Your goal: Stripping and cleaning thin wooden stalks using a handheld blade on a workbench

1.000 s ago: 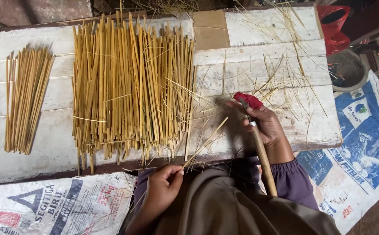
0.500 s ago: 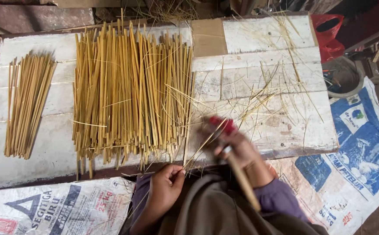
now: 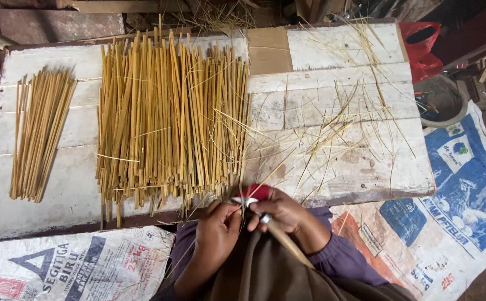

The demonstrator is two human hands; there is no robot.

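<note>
My right hand (image 3: 287, 214) grips a knife (image 3: 279, 237) with a pale wooden handle and a short metal blade; a red wrap covers a fingertip. My left hand (image 3: 216, 229) sits right beside it, pinching a thin yellow bamboo strip (image 3: 265, 177) that runs up and to the right over the board's front edge. The blade meets the strip between both hands. A large pile of yellow bamboo sticks (image 3: 170, 120) lies just beyond my hands on the white wooden board (image 3: 360, 173).
A smaller bundle of sticks (image 3: 39, 134) lies at the board's left. Loose thin shavings (image 3: 338, 120) are scattered on its right half. Printed sacks (image 3: 455, 195) cover the floor. A red bag (image 3: 421, 47) and a grey basin (image 3: 438, 100) stand at the right.
My right hand with the knife has moved left and down from over the board to meet my left hand at the front edge. My left hand has risen slightly and taken a strip.
</note>
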